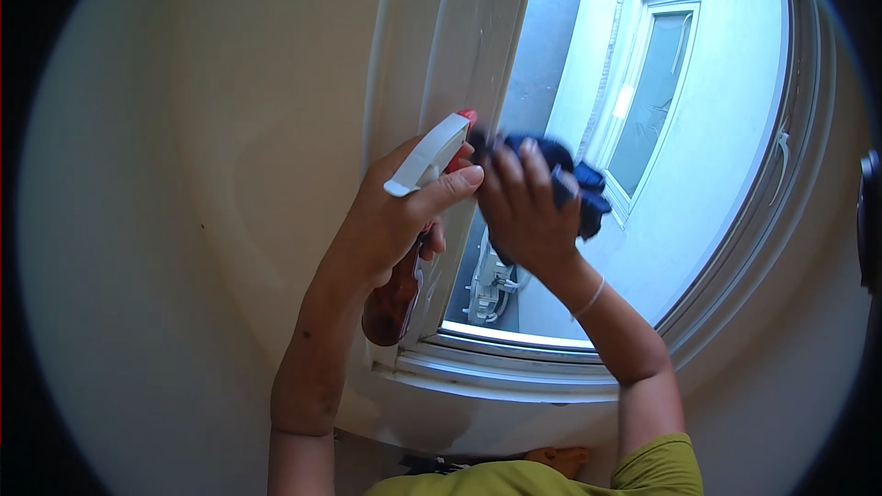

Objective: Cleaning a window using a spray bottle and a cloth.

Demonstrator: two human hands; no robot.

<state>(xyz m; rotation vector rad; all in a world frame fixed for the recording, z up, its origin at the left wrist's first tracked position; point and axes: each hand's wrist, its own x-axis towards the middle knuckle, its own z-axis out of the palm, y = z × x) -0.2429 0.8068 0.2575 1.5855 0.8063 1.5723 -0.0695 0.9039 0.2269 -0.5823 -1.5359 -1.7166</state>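
My left hand (406, 207) grips the neck of a spray bottle (393, 306) with a white and red trigger head and a dark reddish body hanging below the palm. Just to its right, my right hand (530, 210) presses a crumpled dark blue cloth (589, 196), its fingertips close to the spray head. The cloth lies over the left side of the window pane; whether it touches the glass cannot be told. Some blur shows at the cloth's upper left. Part of the cloth is hidden behind the right hand.
A white window frame (496, 360) surrounds the glass, with a handle (783, 151) on its right side. Beyond the pane are a pale wall, another window (651, 103) and an outdoor unit (490, 289). A dark object (868, 220) sits at the far right. An orange item (561, 460) is low down.
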